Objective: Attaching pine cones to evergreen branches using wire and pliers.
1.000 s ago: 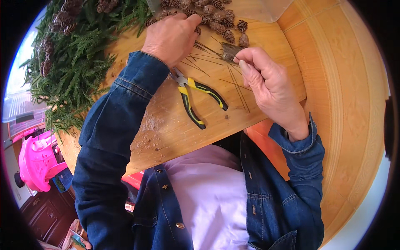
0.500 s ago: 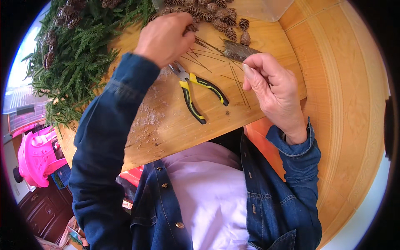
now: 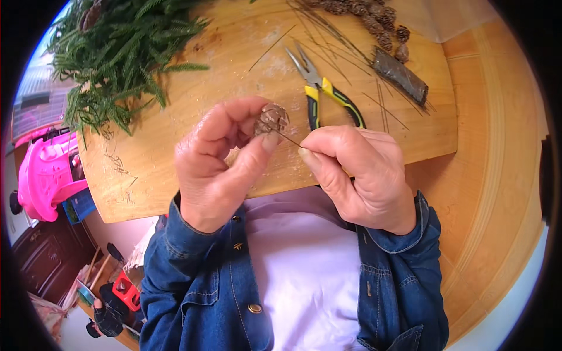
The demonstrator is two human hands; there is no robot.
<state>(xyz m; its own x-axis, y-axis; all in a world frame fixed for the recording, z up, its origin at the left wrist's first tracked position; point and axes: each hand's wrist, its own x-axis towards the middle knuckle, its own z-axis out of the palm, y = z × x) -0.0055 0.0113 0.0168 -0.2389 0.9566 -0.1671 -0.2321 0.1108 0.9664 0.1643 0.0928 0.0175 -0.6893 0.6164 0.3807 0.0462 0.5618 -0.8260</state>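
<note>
A small brown pine cone (image 3: 270, 120) is pinched between the thumb and fingers of my left hand (image 3: 219, 158), over the near part of the table. My right hand (image 3: 357, 172) grips a thin dark wire (image 3: 290, 140) between thumb and forefinger. The wire's other end meets the pine cone at my left thumb; how it is fixed there is hidden. Just beyond my right hand lie pliers (image 3: 316, 82) with yellow and black handles, their jaws slightly apart and pointing away.
Green artificial fir branches (image 3: 126, 58) cover the far left of the wooden table (image 3: 134, 193). At the far right are several pine cones (image 3: 380, 23), loose wires (image 3: 322, 50) and a dark wrapped bundle of wire (image 3: 401, 76). A pink plastic chair (image 3: 47, 175) stands left of the table.
My left hand has come back from the pine cone pile with a pine cone. My right hand has moved left and nearer, bringing its wire to the cone. The view has shifted too.
</note>
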